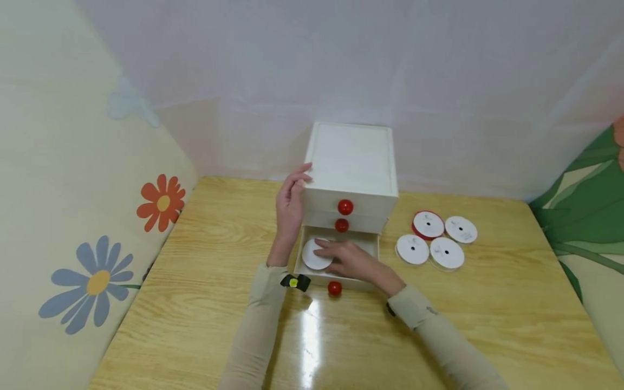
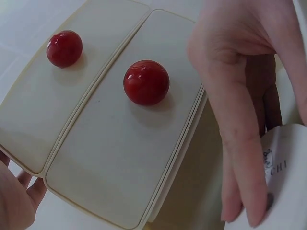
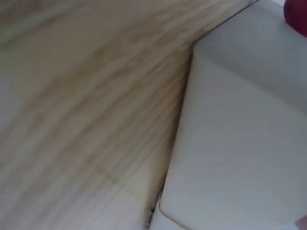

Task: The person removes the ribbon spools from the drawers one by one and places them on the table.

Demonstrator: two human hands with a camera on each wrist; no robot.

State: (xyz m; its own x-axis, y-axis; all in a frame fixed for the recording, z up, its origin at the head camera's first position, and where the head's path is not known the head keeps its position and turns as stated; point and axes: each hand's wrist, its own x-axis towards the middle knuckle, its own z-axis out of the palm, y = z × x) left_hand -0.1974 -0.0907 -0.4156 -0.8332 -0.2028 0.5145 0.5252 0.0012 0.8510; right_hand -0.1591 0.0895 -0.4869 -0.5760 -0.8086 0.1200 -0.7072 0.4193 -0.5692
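A white box of drawers stands on the table with its bottom drawer pulled out. My left hand rests against the box's left side, its fingertips at the top edge. Inside the open drawer, my right hand holds a white ribbon spool at the drawer's left side. In the left wrist view, two long fingers lie across the printed face of the spool; the thumb's contact is hidden. Red round knobs sit on the two shut upper drawers.
Several white-faced ribbon spools lie flat on the table right of the box, one with a red rim. A third red knob is on the pulled-out drawer's front. A pale cloth backdrop hangs behind the table.
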